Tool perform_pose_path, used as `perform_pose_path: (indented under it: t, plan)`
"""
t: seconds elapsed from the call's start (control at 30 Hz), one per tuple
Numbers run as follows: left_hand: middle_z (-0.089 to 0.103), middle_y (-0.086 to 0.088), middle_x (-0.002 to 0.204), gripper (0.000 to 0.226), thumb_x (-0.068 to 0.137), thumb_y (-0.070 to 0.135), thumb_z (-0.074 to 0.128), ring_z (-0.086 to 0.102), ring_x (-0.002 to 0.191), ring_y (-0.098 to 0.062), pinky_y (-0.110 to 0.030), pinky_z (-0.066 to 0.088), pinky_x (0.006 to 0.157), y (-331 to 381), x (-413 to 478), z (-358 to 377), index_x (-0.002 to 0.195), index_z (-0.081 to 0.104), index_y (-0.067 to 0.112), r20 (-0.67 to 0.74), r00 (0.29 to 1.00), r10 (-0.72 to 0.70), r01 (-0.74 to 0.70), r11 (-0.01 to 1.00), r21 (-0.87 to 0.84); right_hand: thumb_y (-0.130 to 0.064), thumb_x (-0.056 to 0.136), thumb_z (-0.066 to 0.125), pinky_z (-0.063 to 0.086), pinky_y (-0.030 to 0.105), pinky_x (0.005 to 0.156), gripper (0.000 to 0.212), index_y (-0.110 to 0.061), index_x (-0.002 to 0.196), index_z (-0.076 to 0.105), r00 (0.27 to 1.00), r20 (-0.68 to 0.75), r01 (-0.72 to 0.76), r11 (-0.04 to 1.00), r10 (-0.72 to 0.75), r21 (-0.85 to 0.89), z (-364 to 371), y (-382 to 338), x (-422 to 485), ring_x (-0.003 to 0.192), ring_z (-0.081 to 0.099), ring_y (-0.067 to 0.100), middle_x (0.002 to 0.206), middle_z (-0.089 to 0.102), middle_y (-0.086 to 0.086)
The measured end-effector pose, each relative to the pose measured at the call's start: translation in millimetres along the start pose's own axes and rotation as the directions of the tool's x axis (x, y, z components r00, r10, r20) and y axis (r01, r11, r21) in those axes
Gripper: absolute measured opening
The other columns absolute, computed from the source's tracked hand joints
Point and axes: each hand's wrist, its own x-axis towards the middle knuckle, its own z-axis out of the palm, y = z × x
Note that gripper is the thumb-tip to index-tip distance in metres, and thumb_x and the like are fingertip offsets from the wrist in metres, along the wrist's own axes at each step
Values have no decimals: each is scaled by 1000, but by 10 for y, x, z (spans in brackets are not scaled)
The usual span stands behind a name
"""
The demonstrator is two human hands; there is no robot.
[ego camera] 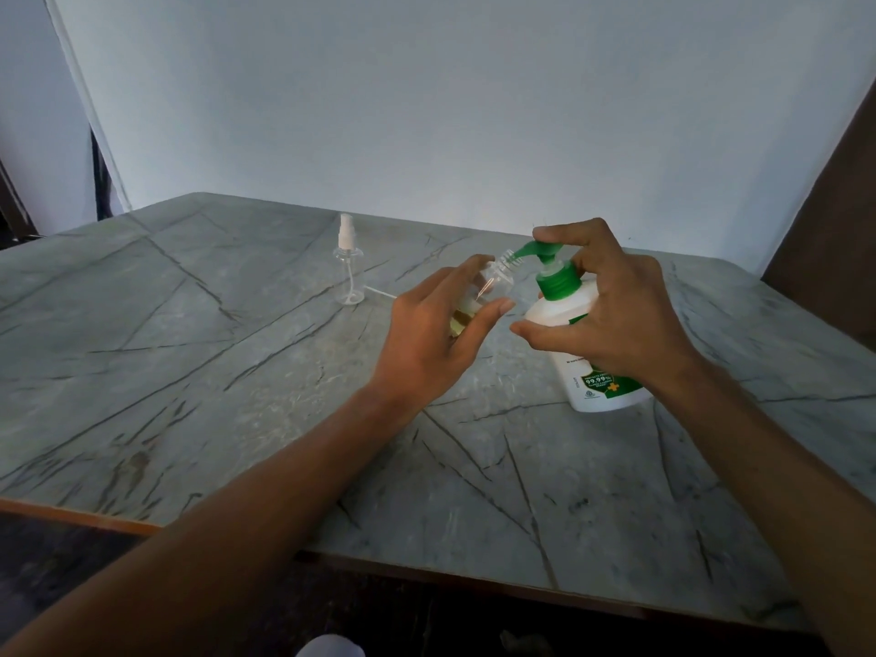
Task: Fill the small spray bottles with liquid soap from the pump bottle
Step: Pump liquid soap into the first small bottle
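Left hand [429,341] half-hides its gripped open bottle [493,289]; right hand [611,315] clasps pump bottle [576,343], covering its label.

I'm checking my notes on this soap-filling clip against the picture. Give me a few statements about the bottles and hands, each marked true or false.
1. The left hand holds an uncapped small spray bottle tilted toward the pump nozzle. True.
2. The right hand rests flat on the table. False: it grips the pump bottle, with a finger on the green pump head.
3. A second spray bottle stands upright with its white sprayer on. True.
4. The pump bottle lies on its side. False: its base stays on the table, leaning slightly.
5. The held bottle is full to the neck. False: yellowish liquid shows only near its bottom.
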Motion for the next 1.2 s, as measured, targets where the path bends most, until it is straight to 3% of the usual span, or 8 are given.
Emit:
perform_pose_path:
  t: [0.2,0.43,0.6,0.77,0.9,1.2]
  plan:
    - [70,-3,97,42,88,32,67,57,84,-2,0,40,73,8,-26,-3,121,62,6,21,1000,-1,2,1000,-28,-60,58,78,52,16,70,75,-43,121,43,999,-7,-32,999,32,22,-2,-11,-6,81,63,8,101,68,-3]
    - [70,-3,99,46,88,37,64,56,87,-1,-2,43,75,-6,-10,-50,124,61,7,-2,1000,-26,26,999,-44,-45,63,87,56,28,74,85,-39,135,41,999,39,-16,1000,17,-16,-18,-31,-31,83,63,9,106,65,-10]
    - [70,-3,98,44,87,31,69,57,87,-2,-3,44,75,-8,-13,-67,122,62,5,-16,1000,-25,24,999,-45,-46,68,84,56,34,85,89,-40,143,36,998,57,16,999,-13,-49,-33,-44,-44,93,65,13,121,64,-10]
    - [70,-2,97,44,86,31,70,53,87,3,0,40,76,8,-15,-54,121,63,6,-23,999,-42,41,998,-53,-52,66,82,56,30,81,88,-38,141,38,998,54,40,998,-38,-40,-42,-52,-48,90,64,11,115,61,-18]
    - [70,-1,97,43,86,32,71,57,87,-2,-2,42,76,-1,-26,-43,119,64,6,-30,998,-48,47,997,-57,-50,64,83,54,22,76,85,-44,135,37,999,46,27,999,-28,21,-24,-45,-28,88,62,9,116,56,-21]
    - [70,-2,98,46,85,35,70,54,87,2,0,40,77,-3,-56,-29,121,64,6,1,998,-64,64,995,-71,-52,61,84,55,23,76,73,-42,123,47,1000,0,5,997,-5,78,2,-52,-17,89,64,8,110,61,-20]
